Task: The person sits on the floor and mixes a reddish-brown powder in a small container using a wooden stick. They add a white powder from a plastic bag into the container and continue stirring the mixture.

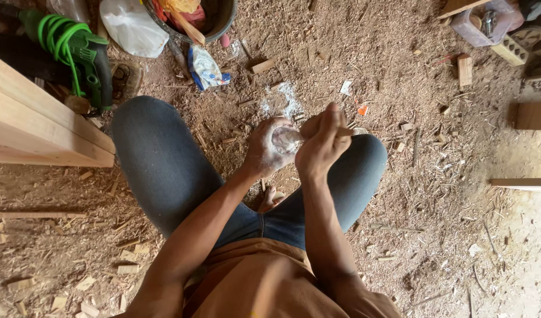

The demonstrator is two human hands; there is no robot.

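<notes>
Down between my knees, my left hand (269,150) is cupped palm-up and curled around a pale, whitish lump of paste (285,139), so the soft stuff sits in the hollow and cannot slide off. My right hand (320,141) is clenched around a thin stick (347,132), its fingers wrapped tight and its knuckles over the left palm, which lets me press the tip straight down into the lump; the tip itself is hidden, so I cannot tell how deep it goes. Both hands hover above the sawdust floor (435,194), touching each other, close to my body where I can steady them as I squat. The lump looks glossy and wet, greyish-white, and the same white dusts my left fingers. A white powder patch (285,97) lies on the ground just beyond my hands. Well off to my left rest pale wooden planks (35,126) and a green power tool (76,50).
</notes>
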